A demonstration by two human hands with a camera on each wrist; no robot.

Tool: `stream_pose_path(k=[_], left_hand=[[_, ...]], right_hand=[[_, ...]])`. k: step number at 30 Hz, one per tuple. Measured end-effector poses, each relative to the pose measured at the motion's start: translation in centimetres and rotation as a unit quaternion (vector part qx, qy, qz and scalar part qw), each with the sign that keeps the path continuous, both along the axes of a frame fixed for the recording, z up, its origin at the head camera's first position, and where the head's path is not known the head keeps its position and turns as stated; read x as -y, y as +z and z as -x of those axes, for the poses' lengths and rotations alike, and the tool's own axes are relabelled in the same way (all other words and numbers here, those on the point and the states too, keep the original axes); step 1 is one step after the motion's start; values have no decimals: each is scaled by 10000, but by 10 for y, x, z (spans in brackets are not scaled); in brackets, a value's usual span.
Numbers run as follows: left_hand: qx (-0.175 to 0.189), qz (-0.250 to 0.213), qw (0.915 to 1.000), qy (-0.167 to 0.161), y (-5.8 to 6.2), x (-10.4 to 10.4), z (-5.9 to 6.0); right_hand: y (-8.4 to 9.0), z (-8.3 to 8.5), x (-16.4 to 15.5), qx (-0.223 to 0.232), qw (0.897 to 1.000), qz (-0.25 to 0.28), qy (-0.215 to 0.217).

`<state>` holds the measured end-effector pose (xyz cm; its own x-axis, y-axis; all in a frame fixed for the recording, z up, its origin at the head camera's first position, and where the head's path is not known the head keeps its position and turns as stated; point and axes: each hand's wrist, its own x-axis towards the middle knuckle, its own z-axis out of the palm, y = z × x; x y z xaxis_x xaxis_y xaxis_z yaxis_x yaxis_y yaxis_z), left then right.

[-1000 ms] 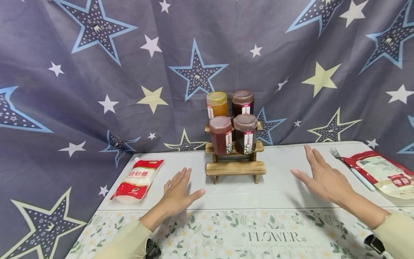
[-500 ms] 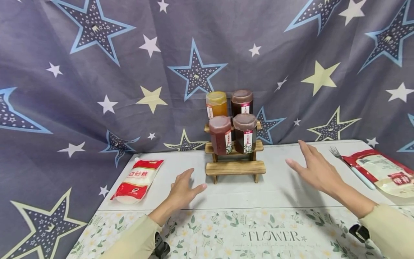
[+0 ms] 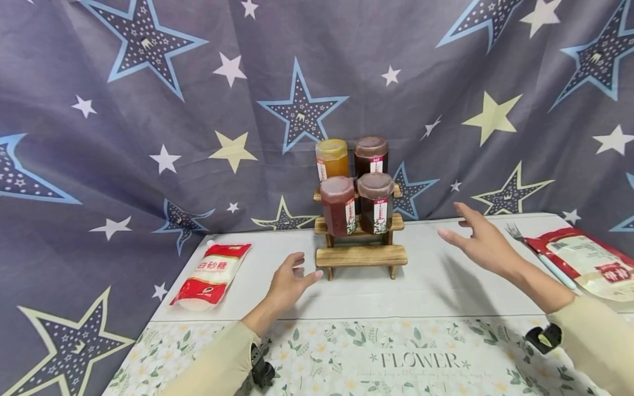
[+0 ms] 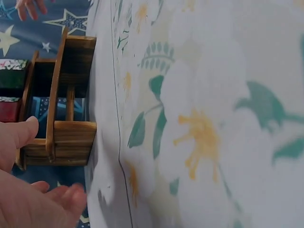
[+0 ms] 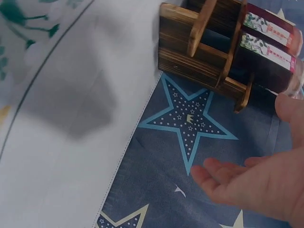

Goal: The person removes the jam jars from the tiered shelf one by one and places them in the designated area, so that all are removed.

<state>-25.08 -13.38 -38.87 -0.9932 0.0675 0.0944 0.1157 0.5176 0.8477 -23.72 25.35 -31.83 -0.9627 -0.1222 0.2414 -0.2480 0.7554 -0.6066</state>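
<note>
A stepped wooden rack stands at the back of the table. On its middle step are a red jar and a dark jar; behind them, higher up, sit a yellow-orange jar and another dark jar. My left hand is just left of the rack's lowest step, fingers bent loosely, holding nothing. To the right of the rack my right hand hovers with its thumb toward the jars and nothing in it. The right wrist view shows that hand apart from the rack.
A red-and-white sugar bag lies at the left. On the right are a fork with a pale handle and a red-and-cream packet. A star-patterned curtain hangs behind the table; a flower-print cloth covers its front.
My left hand has moved right, toward the rack, and its fingers have bent more. My right hand has shifted slightly left and up. The jars and rack stay put.
</note>
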Motion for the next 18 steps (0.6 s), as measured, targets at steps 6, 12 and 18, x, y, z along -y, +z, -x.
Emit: stream_pose_path(k=[6,12,18], left_hand=[[159,-491,9987,24,-6,-7,6],[181,-1053,9942,83,-10,-12,12],[335,-1703,9846,228,-19,-19,19]], right_hand=[[4,7,3,20,9994,319,111],[10,14,10,57,9980,619,143],[19,22,17,101,9946,989,292]])
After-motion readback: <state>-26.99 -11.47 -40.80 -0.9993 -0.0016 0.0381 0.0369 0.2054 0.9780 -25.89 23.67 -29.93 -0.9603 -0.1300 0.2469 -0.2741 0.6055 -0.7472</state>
